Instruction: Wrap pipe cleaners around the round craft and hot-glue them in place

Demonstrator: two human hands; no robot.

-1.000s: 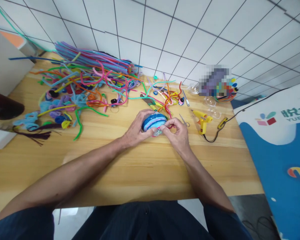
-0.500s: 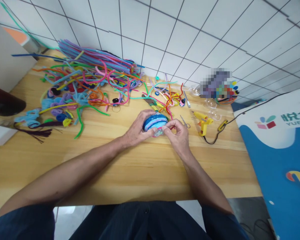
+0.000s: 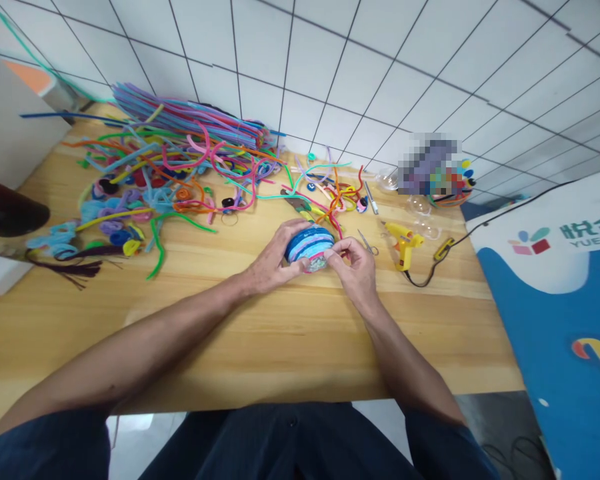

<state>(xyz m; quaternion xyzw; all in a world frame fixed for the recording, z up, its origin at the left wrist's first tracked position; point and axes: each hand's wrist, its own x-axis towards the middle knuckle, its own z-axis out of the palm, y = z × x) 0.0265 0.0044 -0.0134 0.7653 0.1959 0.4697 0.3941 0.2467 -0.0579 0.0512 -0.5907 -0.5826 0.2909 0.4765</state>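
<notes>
Left hand (image 3: 273,267): curved round the left side of the striped ball (image 3: 307,244), its thumb pressing the front and its fingers reaching over the back.
Right hand (image 3: 357,272): thumb and first finger pressed together at the ball's right edge, pinching the pink pipe cleaner (image 3: 321,255).
Striped ball: held between both hands, near the middle of the table. Its top is round and bumpy, with fuzzy rows of dark blue, light blue and pale purple. Its underside is hidden.
Table (image 3: 260,360): smooth, flat, pale wood with long streaks.
Pliers (image 3: 296,202): hard and dark at the tip, just behind the ball.
Scissors (image 3: 367,242): thin, shiny metal, near the right hand.
Glue gun (image 3: 405,245): hard yellow plastic, right of the scissors, with a bendy black cord.
Clear balls (image 3: 419,205): thin, round, see-through, behind the glue gun.
Pipe-cleaner bundle (image 3: 180,120): long, straight, fuzzy sticks, mostly purple, blue and pink, by the wall (image 3: 260,60) of shiny white tiles.
Loose pipe cleaners (image 3: 157,250): soft, curly and tangled, in many colors, left of the hands.
</notes>
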